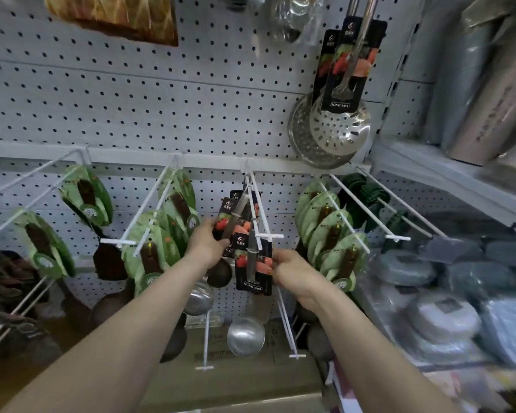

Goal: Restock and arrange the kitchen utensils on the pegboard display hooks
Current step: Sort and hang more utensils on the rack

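Steel ladles with black fruit-print cards hang on a white double-wire hook [258, 204] at the middle of the grey pegboard [131, 99]. My left hand [207, 245] grips the card and handle of one ladle [231, 220], tilted, with its bowl low behind my wrist. My right hand [289, 268] pinches the right edge of the front ladle's card [253, 263]; that ladle's round bowl [245, 336] hangs below. The front ladle's handle top sits at the hook's outer end.
Wooden spoons on green cards [158, 248] fill the hooks to the left and right [331, 236]. Two steel skimmers [337, 126] hang above right. Dark green items [361, 195] hang on the far right hooks. Wrapped plates [441, 320] sit on the right-hand shelf.
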Available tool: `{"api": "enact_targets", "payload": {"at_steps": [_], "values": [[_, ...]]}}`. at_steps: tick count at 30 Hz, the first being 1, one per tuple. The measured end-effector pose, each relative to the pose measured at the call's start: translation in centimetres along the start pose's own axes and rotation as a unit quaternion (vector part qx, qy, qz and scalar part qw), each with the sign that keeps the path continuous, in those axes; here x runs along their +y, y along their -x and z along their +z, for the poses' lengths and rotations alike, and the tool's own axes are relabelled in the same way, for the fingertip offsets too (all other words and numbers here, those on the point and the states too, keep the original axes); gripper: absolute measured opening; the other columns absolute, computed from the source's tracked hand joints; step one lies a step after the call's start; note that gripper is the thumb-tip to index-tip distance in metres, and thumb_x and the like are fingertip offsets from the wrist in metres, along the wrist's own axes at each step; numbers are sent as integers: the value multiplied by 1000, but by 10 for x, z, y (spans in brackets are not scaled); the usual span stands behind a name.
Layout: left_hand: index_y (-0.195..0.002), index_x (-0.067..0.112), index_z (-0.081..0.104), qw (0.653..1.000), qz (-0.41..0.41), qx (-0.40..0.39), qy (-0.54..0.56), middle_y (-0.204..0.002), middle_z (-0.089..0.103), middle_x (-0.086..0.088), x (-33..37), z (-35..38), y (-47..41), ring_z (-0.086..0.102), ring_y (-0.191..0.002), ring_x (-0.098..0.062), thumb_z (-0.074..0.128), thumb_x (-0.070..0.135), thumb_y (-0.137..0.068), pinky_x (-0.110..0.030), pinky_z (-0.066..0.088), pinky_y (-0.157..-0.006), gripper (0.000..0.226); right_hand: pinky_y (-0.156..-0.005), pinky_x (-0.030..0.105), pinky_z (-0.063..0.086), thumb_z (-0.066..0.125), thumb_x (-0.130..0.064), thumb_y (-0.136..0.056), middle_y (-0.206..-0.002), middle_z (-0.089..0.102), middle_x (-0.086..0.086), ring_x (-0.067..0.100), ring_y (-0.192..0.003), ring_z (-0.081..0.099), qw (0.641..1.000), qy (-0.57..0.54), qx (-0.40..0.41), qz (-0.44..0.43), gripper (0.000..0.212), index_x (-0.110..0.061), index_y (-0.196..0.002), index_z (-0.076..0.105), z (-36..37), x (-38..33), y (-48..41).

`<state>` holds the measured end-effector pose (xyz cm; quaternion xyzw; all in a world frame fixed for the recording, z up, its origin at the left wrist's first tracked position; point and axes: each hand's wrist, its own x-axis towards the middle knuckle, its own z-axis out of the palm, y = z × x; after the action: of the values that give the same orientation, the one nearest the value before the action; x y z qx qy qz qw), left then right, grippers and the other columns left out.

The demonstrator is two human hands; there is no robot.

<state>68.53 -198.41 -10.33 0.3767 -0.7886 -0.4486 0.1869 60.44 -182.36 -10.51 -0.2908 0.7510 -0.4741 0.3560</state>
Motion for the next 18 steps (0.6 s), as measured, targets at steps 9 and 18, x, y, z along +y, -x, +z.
{"api": "enact_targets", "payload": {"at_steps": [9,18], "values": [[-117,14,58,999,1,-17,39,-115,64,-5,-19,1,10,58,-110,-24,56,13,-96,-34,42,-90,22,-90,30,56,66,-8,-92,-99,75,-6,10,-98,68,999,-49,-3,-23,23,-23,-109,70,26,22,8],[-115,17,57,995,56,-38,67,-104,63,2,-24,23,17,55,-95,-13,53,4,-95,-28,44,-79,24,-76,23,56,66,-10,-92,-108,74,-1,12,-101,70,999,-40,-14,-1,23,-24,-110,70,12,18,25]]}}
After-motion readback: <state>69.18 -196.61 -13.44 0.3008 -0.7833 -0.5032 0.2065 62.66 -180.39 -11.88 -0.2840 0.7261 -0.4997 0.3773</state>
